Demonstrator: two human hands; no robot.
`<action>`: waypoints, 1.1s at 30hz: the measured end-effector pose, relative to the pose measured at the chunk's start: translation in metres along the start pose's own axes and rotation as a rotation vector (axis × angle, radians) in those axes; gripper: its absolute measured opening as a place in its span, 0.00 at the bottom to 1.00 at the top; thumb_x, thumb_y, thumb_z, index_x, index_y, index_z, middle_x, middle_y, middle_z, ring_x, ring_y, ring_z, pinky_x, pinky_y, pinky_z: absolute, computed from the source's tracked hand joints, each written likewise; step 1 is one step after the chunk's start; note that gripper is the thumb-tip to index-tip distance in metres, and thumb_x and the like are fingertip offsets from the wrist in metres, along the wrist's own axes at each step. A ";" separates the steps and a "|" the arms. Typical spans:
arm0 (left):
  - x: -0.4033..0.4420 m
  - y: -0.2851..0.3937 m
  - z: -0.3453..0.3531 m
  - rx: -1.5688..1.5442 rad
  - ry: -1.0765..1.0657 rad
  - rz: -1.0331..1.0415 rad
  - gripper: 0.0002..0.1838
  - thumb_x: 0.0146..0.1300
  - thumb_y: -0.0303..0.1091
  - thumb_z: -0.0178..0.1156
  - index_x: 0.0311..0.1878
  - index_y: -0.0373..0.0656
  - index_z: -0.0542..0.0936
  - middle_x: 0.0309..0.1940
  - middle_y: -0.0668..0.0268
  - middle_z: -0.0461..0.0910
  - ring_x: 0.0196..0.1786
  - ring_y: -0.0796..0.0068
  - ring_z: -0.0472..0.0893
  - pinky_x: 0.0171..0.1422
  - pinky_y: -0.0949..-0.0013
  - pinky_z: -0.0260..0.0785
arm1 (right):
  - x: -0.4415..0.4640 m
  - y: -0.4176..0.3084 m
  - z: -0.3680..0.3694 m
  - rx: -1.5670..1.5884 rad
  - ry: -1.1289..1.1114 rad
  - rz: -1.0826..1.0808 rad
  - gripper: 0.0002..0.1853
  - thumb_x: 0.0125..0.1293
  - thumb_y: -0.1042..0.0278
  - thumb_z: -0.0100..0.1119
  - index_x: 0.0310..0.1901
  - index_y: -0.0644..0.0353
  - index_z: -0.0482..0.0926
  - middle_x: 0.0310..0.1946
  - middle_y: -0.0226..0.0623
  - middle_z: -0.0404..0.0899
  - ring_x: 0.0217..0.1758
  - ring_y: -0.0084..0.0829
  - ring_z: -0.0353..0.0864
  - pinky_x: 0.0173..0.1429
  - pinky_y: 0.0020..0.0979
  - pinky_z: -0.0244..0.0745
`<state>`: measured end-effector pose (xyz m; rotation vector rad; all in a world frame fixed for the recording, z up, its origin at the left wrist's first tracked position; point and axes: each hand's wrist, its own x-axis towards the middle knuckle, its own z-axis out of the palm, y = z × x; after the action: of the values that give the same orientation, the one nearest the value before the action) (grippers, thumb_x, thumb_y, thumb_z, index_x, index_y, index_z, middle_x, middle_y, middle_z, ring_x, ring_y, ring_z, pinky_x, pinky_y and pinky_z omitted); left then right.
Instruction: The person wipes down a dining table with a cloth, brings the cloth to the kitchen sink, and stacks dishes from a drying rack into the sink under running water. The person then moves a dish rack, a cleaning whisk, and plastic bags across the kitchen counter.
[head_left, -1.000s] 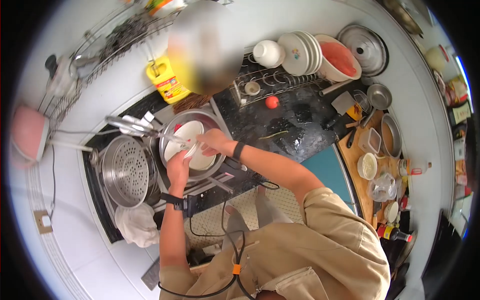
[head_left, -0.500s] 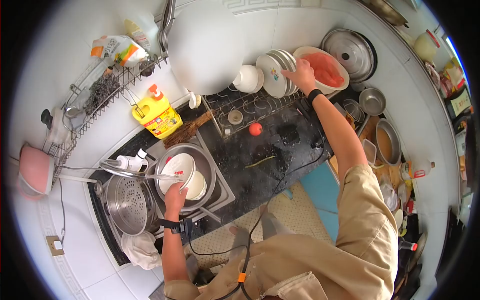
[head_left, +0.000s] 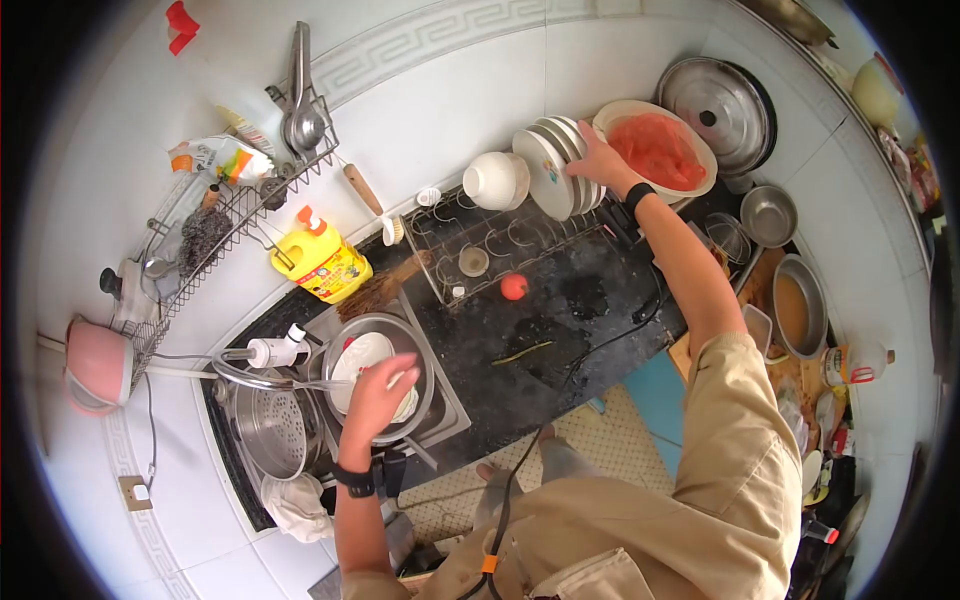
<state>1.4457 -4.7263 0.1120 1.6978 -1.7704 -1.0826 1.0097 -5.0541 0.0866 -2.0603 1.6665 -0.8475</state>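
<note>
My right hand is at the upright white plates in the wire dish rack, its fingers closed around the edge of one plate. White bowls lie on their sides just left of the plates. My left hand hovers over a metal basin in the sink, thumb and fingers apart, apparently with nothing in them. Below it, white bowls sit in the basin, partly hidden by the hand. A metal faucet reaches over the basin with water running.
A yellow soap bottle and a brush are by the wall. A red round object lies on the black counter. Right of the plates stands a tub with a red bag. A perforated steamer pot is left of the basin.
My left hand has let go of the bowl rim and lifted; the patterned bowl now lies lower in the basin. My right hand stays at the plates. The camera view has shifted slightly.
</note>
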 end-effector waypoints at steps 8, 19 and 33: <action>0.193 0.148 0.078 -0.536 -0.177 0.042 0.25 0.74 0.41 0.58 0.67 0.38 0.70 0.60 0.60 0.75 0.63 0.69 0.75 0.65 0.66 0.71 | -0.019 0.002 0.005 0.043 -0.037 0.115 0.62 0.41 0.54 0.77 0.73 0.76 0.51 0.61 0.64 0.73 0.66 0.50 0.73 0.70 0.35 0.67; 0.316 0.169 0.169 -0.517 0.102 -0.126 0.30 0.72 0.38 0.58 0.72 0.38 0.63 0.61 0.57 0.73 0.60 0.62 0.76 0.63 0.57 0.74 | -0.067 0.014 0.018 0.361 0.213 -0.032 0.46 0.45 0.64 0.74 0.68 0.68 0.66 0.54 0.56 0.79 0.59 0.53 0.78 0.63 0.42 0.73; 0.365 0.202 0.182 -0.605 0.130 -0.206 0.27 0.68 0.40 0.60 0.63 0.33 0.67 0.55 0.55 0.76 0.54 0.62 0.80 0.54 0.52 0.76 | -0.054 0.048 0.002 0.270 0.184 -0.071 0.50 0.47 0.62 0.73 0.73 0.63 0.59 0.62 0.57 0.72 0.65 0.52 0.72 0.66 0.44 0.70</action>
<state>1.1309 -5.0541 0.0942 1.5336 -1.0506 -1.3833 0.9681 -5.0132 0.0433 -1.9131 1.4781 -1.2448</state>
